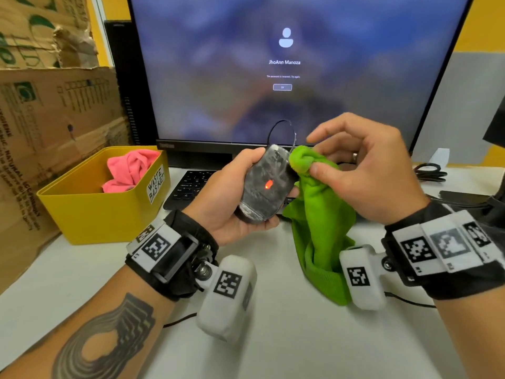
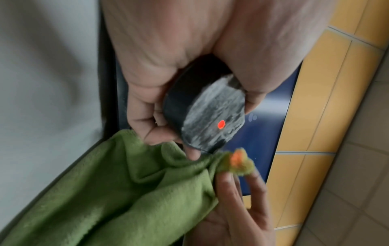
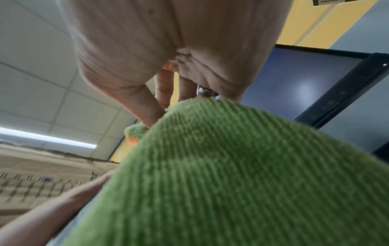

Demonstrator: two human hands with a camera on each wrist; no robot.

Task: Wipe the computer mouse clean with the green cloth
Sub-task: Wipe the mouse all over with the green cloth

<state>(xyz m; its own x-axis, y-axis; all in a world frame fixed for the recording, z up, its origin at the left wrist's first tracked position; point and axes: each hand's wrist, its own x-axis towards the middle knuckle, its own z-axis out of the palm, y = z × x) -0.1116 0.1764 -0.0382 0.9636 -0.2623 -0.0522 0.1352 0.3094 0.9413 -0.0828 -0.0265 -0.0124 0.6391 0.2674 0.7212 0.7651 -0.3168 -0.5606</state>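
L hand [image 1: 232, 192] grip clamped on computer mouse [image 1: 266, 184], underside up w/ red LED lit, held above bench [image 1: 300, 337] centre, in front of monitor [image 1: 287, 67]. R hand [image 1: 366, 170] pinches green cloth [image 1: 317, 214]; bunched tip touches mouse edge.

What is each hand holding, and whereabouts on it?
The left hand grips the computer mouse by its sides, underside up. The right hand pinches a bunched end of the green cloth, the rest hanging.
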